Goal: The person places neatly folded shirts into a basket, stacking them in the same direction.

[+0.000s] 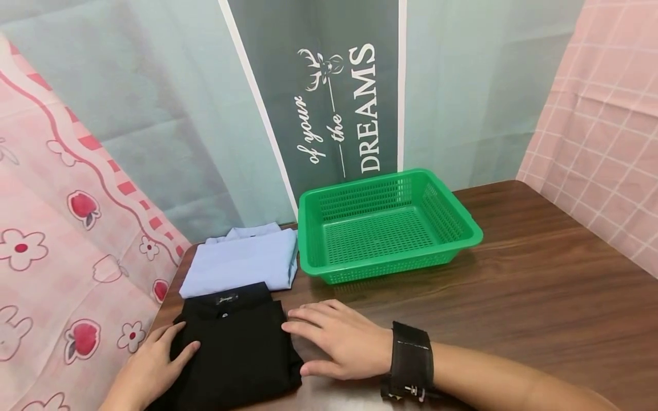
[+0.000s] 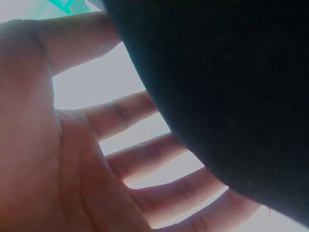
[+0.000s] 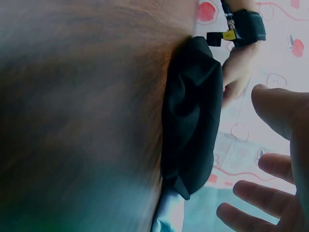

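Right hand (image 1: 341, 341) low in the frame, flat on the table (image 1: 540, 285), fingers straight, tips just at the right edge of the folded black shirt (image 1: 239, 348). Left hand (image 1: 151, 365) at lower left, fingers spread and straight, resting on the shirt's left side. Nothing gripped. Above the shirt lies a blue shirt (image 1: 241, 261); right of that, a green basket (image 1: 385, 225).

Folded black garment (image 1: 239, 345) lies at near left of the table (image 1: 540, 285). Left hand (image 1: 151, 365) rests flat on its left edge; right hand (image 1: 341, 339) lies flat against its right edge. Folded light blue garment (image 1: 241, 260) just beyond. Green basket (image 1: 385, 225) to the right.
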### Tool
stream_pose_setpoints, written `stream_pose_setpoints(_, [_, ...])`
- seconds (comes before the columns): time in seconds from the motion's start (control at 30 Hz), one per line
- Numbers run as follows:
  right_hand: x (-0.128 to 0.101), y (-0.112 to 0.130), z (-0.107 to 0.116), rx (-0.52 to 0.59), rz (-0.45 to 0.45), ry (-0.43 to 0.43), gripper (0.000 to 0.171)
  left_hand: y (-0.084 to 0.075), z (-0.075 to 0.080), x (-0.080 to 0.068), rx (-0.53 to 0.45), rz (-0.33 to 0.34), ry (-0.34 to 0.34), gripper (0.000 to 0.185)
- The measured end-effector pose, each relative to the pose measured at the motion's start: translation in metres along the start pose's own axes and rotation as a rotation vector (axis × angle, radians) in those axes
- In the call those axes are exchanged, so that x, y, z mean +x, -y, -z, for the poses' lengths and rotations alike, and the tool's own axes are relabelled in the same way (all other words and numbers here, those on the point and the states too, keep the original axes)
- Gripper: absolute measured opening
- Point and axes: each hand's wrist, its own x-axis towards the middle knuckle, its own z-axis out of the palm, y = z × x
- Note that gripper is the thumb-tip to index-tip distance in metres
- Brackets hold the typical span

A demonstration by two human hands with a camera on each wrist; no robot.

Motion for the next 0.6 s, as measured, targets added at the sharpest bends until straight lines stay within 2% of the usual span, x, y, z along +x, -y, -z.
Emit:
stream_pose_setpoints(0.23, [0.007,0.003,-0.003,-0.005,0.022,-0.005,0.068,-0.004,0.002,-0.005,-0.006,-0.034,-0.039,0.077])
stream_pose_setpoints(0.4, [0.011,0.004,-0.004,0.013,0.012,-0.001,0.068,-0.005,0.003,-0.008,-0.004,-0.058,-0.05,0.076])
stream_pose_setpoints(0.6, [0.011,0.003,-0.004,0.041,-0.018,0.03,0.069,-0.013,-0.002,-0.012,-0.031,-0.108,-0.097,0.071])
